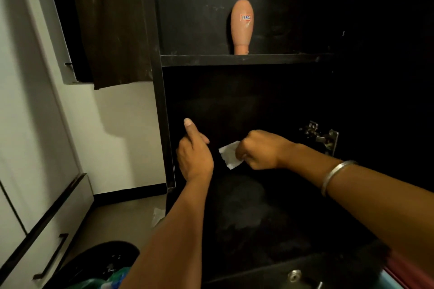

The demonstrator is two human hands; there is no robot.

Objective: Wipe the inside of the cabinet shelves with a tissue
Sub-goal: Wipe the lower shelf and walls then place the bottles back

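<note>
tissue, handling: judged very light, soft and limp; it should crumple and tear easily if dragged hard over a rough edge, and it offers no stiffness of its own, so pressure must come from the fingers behind it.
tissue, where to hold: best bunched in the curled fingers with a free flap left out to meet the panel, as the right hand (257, 149) has it now.
tissue, look: the tissue (230, 154) is a small white, creased piece, one flap sticking out to the left of the fist; the rest is hidden inside the grip.
tissue, place: inside the lower compartment of the dark cabinet (164, 105), below the shelf (244, 60), between the two hands.
right hand: fingers curled tight round the tissue; a metal bangle (334, 175) sits on the forearm.
left hand: the left hand (195, 155) holds nothing, thumb raised, fingers loosely bent, just beside the cabinet's left wall; whether it touches the wall cannot be told.
shelf above: a peach-coloured bottle (242, 27) stands inverted on its cap, labelled.
lower panel: pale dusty smears show on the dark floor of the compartment, judged still to wipe.
</note>
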